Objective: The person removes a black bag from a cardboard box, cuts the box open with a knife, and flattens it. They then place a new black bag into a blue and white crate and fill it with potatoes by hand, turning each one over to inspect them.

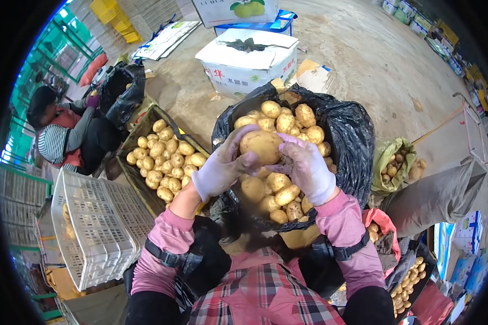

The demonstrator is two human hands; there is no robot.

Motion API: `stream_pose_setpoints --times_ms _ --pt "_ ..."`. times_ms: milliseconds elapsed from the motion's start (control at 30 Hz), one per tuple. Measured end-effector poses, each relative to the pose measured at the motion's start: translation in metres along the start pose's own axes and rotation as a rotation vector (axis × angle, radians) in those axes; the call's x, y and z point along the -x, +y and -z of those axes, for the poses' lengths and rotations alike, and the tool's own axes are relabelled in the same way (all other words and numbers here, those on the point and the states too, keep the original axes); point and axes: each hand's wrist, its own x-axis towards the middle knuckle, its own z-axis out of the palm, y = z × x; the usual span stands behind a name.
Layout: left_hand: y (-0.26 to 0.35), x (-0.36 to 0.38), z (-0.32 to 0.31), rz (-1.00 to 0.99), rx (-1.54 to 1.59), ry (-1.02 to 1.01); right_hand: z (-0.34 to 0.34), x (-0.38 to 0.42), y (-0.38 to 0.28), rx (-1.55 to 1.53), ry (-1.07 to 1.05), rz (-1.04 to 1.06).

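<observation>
A large yellow potato point(261, 147) is held up between my two gloved hands, above a box lined with a black plastic bag point(355, 141). My left hand point(226, 165) wraps its fingers and thumb round the potato's left side. On the right side, my right hand point(305, 165) presses its fingertips against the same potato. Both gloves are pale purple and dirty on the fingers. Below and behind the hands, many potatoes point(286, 196) fill the lined box.
Left of the box stands a crate of potatoes point(165, 157), with a white plastic crate point(97, 222) nearer. A co-worker point(65, 130) sits at the far left. Ahead is a white carton point(246, 62). A green sack point(393, 162) and a red bag point(382, 233) lie right.
</observation>
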Motion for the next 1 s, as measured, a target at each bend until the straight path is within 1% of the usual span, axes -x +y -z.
stream_pose_setpoints --times_ms 100,167,233,300,367,400,467,500,567,633,667,700,733,767,800,833,867,933,967,1000 --pt "-0.003 0.001 0.005 0.054 0.019 -0.033 0.001 0.0 0.005 0.071 0.041 0.045" --pt "-0.002 0.0 0.025 0.228 0.242 -0.148 0.004 -0.004 0.011 0.076 0.021 0.05" --pt "-0.004 -0.001 0.033 0.31 0.384 -0.2 0.007 -0.007 0.015 0.077 0.006 0.046" --pt "-0.002 -0.002 0.03 0.305 0.44 -0.193 0.009 -0.009 0.017 0.064 -0.001 0.037" --pt "0.009 0.002 0.014 0.229 0.432 -0.07 0.035 -0.019 0.016 0.359 -0.026 0.262" --pt "0.015 0.004 0.006 0.194 0.427 -0.012 0.04 -0.022 0.005 0.504 -0.033 0.375" --pt "0.016 0.005 -0.003 0.069 0.338 0.025 0.051 -0.03 -0.046 -0.247 0.22 0.577" --pt "0.017 0.006 -0.005 0.002 0.295 0.044 0.083 -0.034 -0.072 -0.319 0.173 0.639" --pt "0.006 0.005 0.0 -0.033 0.268 0.03 0.108 -0.035 -0.088 -0.306 0.273 0.597" --pt "0.002 0.0 0.006 -0.077 0.208 0.033 0.105 -0.034 -0.076 -0.14 0.562 0.376" --pt "0.002 -0.001 0.007 -0.086 0.188 0.031 0.096 -0.03 -0.057 0.045 0.412 0.379" --pt "0.001 -0.001 0.008 -0.092 0.169 0.029 0.063 -0.02 -0.047 0.192 0.288 0.333" --pt "0.001 -0.002 0.008 -0.098 0.151 0.027 0.041 -0.011 -0.042 0.36 0.059 0.245" --pt "0.0 -0.002 0.007 -0.11 0.137 0.033 0.029 -0.01 -0.033 0.453 -0.068 0.145" --pt "-0.001 -0.003 0.006 -0.123 0.119 0.038 0.025 -0.011 -0.024 0.435 -0.157 0.047" --pt "0.0 -0.003 0.005 -0.137 0.098 0.042 0.019 -0.01 -0.019 0.411 -0.159 0.046" --pt "0.005 -0.002 0.002 -0.131 0.014 0.039 0.015 -0.008 -0.017 0.387 -0.162 0.048" --pt "0.014 0.001 -0.006 -0.123 -0.152 0.034 0.017 -0.009 -0.013 0.395 -0.169 -0.012" --pt "0.008 0.002 -0.011 -0.029 0.152 0.017 0.018 -0.011 -0.011 0.401 -0.174 -0.044" --pt "0.009 0.003 -0.01 -0.025 0.134 0.005 0.018 -0.012 -0.01 0.38 -0.182 -0.055"
